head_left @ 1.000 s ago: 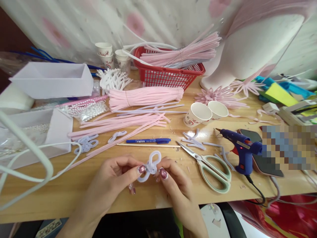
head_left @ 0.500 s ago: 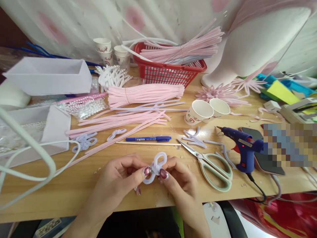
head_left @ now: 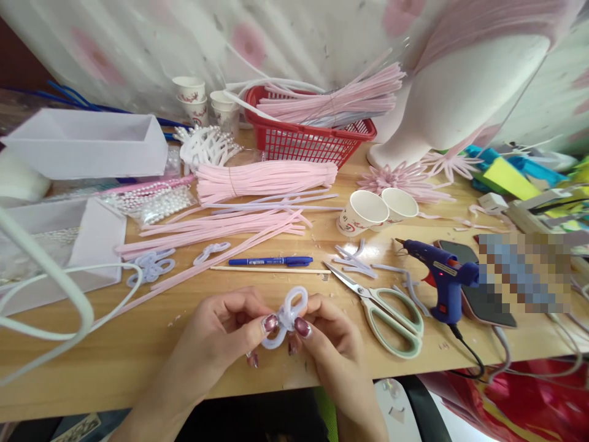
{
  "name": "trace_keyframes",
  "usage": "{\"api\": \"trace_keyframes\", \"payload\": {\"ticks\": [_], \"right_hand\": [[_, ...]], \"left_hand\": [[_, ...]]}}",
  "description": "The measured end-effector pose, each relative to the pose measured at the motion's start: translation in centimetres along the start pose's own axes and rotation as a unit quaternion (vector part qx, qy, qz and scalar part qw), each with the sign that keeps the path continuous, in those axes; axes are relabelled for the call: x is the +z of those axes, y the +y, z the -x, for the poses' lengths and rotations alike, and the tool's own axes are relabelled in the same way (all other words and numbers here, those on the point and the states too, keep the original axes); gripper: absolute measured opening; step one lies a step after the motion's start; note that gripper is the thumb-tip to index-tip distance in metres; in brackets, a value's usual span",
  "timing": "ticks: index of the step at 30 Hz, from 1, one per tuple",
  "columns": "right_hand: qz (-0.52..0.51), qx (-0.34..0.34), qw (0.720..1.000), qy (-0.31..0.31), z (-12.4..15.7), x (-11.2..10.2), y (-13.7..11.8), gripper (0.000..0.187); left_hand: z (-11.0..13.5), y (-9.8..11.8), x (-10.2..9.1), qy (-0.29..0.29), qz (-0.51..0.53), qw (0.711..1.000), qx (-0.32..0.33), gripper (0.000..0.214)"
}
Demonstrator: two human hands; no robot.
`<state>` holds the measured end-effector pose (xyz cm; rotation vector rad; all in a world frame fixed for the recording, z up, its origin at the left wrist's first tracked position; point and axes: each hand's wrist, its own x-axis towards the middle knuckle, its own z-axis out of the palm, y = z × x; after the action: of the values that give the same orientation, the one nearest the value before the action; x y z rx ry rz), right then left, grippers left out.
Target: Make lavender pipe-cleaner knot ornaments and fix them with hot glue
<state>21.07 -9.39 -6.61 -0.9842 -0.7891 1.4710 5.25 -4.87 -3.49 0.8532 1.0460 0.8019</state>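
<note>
Both my hands meet low over the wooden table's [head_left: 138, 344] front edge. My left hand [head_left: 221, 334] and my right hand [head_left: 329, 334] each pinch a looped knot of pale lilac pipe cleaner [head_left: 289, 313] between thumb and fingers. One loop of the knot stands up above the thumbs, another hangs below. A blue pen [head_left: 271, 261] and a thin wooden stick [head_left: 271, 269] lie just beyond the hands. Green-handled scissors [head_left: 384, 307] lie to the right of my right hand.
A blue glue gun [head_left: 442, 273] rests right of the scissors with its cord over the edge. Loose pink pipe cleaners [head_left: 221, 224], a tied bundle [head_left: 267, 175], two tipped paper cups [head_left: 377, 212], a red basket [head_left: 308, 138], white boxes [head_left: 87, 144] and finished lilac knots [head_left: 150, 268] crowd the table.
The hands stay on the knot and have turned it a little; the upper loop now leans more to the right. The camera view shifted slightly.
</note>
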Motion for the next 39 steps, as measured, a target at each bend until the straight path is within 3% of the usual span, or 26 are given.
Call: {"api": "trace_keyframes", "payload": {"ticks": [9,15,22,32,39], "right_hand": [[-0.028,0.022,0.999,0.01,0.0,-0.5,0.4,0.022],[-0.03,0.013,0.999,0.022,0.1,-0.5,0.7,0.024],[-0.045,0.011,0.999,0.013,0.1,-0.6,0.6,0.022],[-0.046,0.011,0.998,0.034,0.1,-0.6,1.1,0.018],[-0.057,0.01,0.997,0.056,0.1,-0.7,1.1,0.018]], "left_hand": [[-0.3,-0.3,-0.3,-0.024,0.004,1.0,0.004,0.014],[-0.8,-1.0,-1.4,-0.09,-0.014,0.996,0.013,0.014],[0.0,-0.6,-0.3,-0.028,0.006,0.999,0.014,0.017],[0.2,-0.3,-0.4,-0.014,-0.031,0.999,0.018,0.012],[0.3,-0.7,-1.0,-0.005,-0.07,0.997,0.013,0.027]]}}
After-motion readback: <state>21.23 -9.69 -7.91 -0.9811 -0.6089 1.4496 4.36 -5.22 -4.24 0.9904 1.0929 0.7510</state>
